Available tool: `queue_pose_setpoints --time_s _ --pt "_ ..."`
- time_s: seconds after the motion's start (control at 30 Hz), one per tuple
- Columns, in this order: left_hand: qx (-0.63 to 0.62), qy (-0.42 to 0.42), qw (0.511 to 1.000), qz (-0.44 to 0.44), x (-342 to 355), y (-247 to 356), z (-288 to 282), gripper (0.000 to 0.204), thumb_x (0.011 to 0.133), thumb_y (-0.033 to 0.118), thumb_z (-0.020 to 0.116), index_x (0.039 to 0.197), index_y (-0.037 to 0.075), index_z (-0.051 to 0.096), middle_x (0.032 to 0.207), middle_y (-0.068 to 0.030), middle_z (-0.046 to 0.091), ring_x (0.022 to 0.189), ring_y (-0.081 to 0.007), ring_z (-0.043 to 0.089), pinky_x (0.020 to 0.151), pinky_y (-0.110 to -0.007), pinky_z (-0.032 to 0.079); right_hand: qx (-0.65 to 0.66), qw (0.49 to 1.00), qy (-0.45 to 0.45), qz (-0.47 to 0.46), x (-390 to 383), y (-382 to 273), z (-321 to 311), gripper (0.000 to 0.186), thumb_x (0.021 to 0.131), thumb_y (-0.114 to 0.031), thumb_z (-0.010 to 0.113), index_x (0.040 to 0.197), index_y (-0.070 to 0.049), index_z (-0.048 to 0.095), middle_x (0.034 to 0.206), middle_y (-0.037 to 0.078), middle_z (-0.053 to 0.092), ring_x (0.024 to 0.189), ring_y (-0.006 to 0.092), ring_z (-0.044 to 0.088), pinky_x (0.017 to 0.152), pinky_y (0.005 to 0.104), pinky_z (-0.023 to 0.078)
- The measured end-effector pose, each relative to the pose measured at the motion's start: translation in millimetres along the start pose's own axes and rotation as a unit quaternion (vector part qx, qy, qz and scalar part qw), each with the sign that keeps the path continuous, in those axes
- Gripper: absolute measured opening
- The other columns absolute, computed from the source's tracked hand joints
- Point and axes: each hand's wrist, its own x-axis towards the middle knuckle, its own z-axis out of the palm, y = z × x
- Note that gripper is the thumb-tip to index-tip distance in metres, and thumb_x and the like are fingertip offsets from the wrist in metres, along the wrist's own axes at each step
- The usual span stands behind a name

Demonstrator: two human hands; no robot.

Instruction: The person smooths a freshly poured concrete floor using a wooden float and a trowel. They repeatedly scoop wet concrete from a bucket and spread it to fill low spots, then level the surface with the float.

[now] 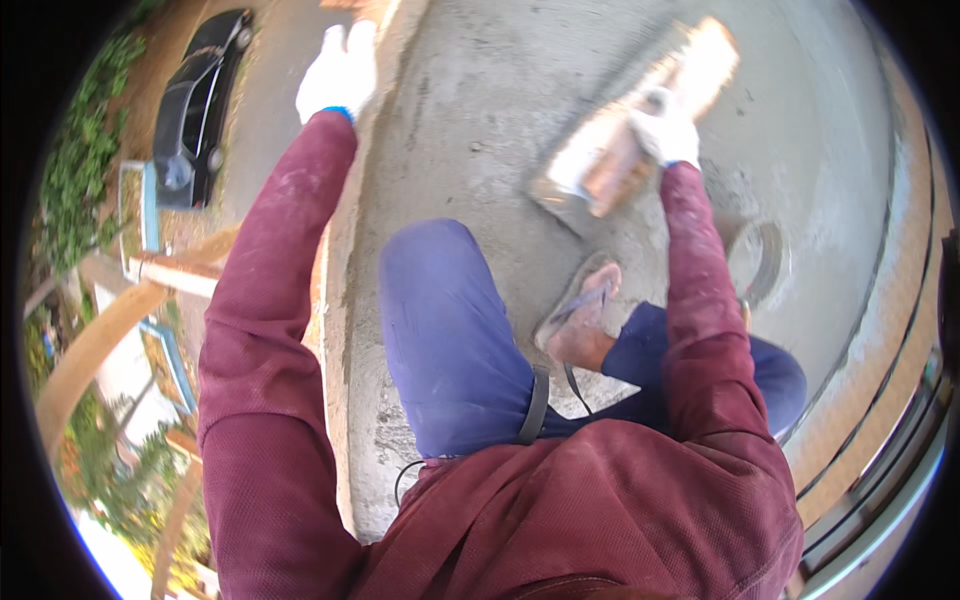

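My left hand (336,75), in a white glove, is at the outer edge of the ledge (385,40), fingers apart; whether it touches the edge is unclear. My right hand (665,130), also gloved, grips the handle of a long, cement-smeared float (590,170), blurred and tilted diagonally on or just over the grey concrete surface (460,130). The surface looks smooth and wet toward the right and rougher near my knee.
My sandalled foot (585,310) and bent knees are on the concrete. A round object (760,260) sits beside my right forearm. Beyond the left edge, below, are a dark car (190,120), plants and timber poles (100,350). A railed sill (880,400) curves along the right.
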Motion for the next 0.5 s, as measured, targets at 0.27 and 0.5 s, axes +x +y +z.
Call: queue_pose_setpoints --time_s 0.27,0.5 --pt "0.089 0.012 0.991 0.102 23 -46 28 0.055 0.108 0.049 0.033 0.151 0.018 0.048 0.16 -0.0205 0.041 0.135 -0.0456 0.051 0.113 -0.049 0.041 0.111 0.99 0.032 -0.078 -47 -143 122 0.072 0.091 -0.025 0.064 0.156 -0.009 0.04 0.14 0.022 0.061 0.127 0.033 0.063 0.107 0.0422 0.051" --pt "0.092 0.002 0.986 0.14 27 -66 22 0.052 0.111 0.037 0.032 0.152 0.01 0.046 0.161 -0.0234 0.04 0.14 -0.0424 0.048 0.116 -0.046 0.038 0.436 0.886 0.157 0.025 -34 -88 79 0.058 0.096 -0.02 0.066 0.149 -0.009 0.048 0.15 0.019 0.054 0.135 0.0303 0.056 0.113 0.0405 0.047"
